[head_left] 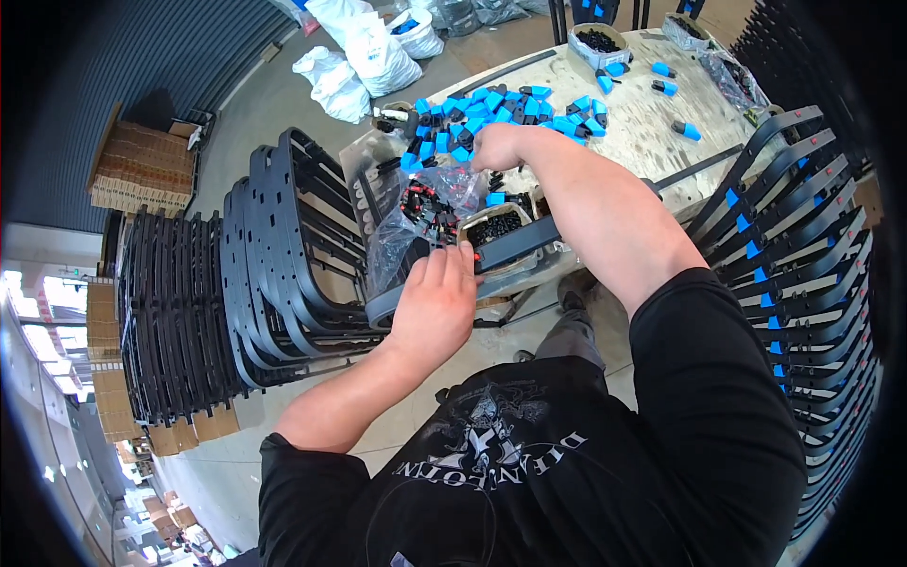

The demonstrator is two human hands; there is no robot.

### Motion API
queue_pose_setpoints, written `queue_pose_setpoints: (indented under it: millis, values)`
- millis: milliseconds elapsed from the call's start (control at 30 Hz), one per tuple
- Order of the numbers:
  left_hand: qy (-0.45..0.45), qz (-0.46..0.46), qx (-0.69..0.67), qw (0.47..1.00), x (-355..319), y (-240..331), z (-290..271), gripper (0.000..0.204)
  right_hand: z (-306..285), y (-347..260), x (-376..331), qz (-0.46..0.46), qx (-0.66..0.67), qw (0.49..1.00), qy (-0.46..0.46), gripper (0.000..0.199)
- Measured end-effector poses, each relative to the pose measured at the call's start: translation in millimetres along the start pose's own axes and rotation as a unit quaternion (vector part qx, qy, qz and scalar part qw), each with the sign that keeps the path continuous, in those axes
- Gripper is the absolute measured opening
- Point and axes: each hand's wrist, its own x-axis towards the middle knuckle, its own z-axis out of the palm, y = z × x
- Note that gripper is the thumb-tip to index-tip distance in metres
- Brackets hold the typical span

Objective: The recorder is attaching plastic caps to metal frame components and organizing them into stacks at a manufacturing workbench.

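Looking down past a black T-shirt (529, 454) at an assembly bench. Flanked by tall stacks of black frames (236, 283) on the left and capped frames (803, 265), tipped in blue, on the right. Ahead, a pale worktable (642, 123), with white sacks (368, 57) on the floor beyond. Laid across the table's near edge, one black frame bar (510, 248), pinned flat under the left hand (436, 300), fingers together and extended, thumb tucked alongside. Just beside that hand, a crumpled clear bag (416, 217) of small dark parts and a tub of black pieces (496, 227). Further in, the right hand (498, 146) reaching into the heap of blue caps (491, 109), fingers curled downward, tips hidden; impossible to tell whether pinching one. Judged as the picking step, with the bar held steady for fitting. Called for next: a single cap lifted clear of the heap, turned open end toward the bar, and lined up squarely while the left hand keeps the bar from sliding.
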Motion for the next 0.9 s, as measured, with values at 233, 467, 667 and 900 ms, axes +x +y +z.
queue_pose_setpoints:
  millis: [233, 467, 667, 900]
  values:
    - [0.05, -0.006, -0.109, 0.993, -5.2, -8.5, 0.2, 0.05, 1.8, 7.9, -4.0, 0.028, 0.014, 0.999, -0.018, 0.046]
    - [0.037, -0.258, -0.214, 0.941, -59.1, -42.0, 5.7, 0.053, 2.3, 9.1, 0.1, 0.052, 0.025, 0.998, 0.006, 0.043]
    - [0.124, -0.329, -0.155, 0.923, -66.5, -36.2, 37.8, 0.028, 11.1, 8.9, 17.6, -0.001, -0.076, 0.997, 0.01, 0.042]
    - [0.137, -0.331, -0.152, 0.921, -71.9, -25.1, 36.1, 0.025, 25.6, 15.0, 15.8, -0.006, -0.05, 0.996, 0.078, 0.038]
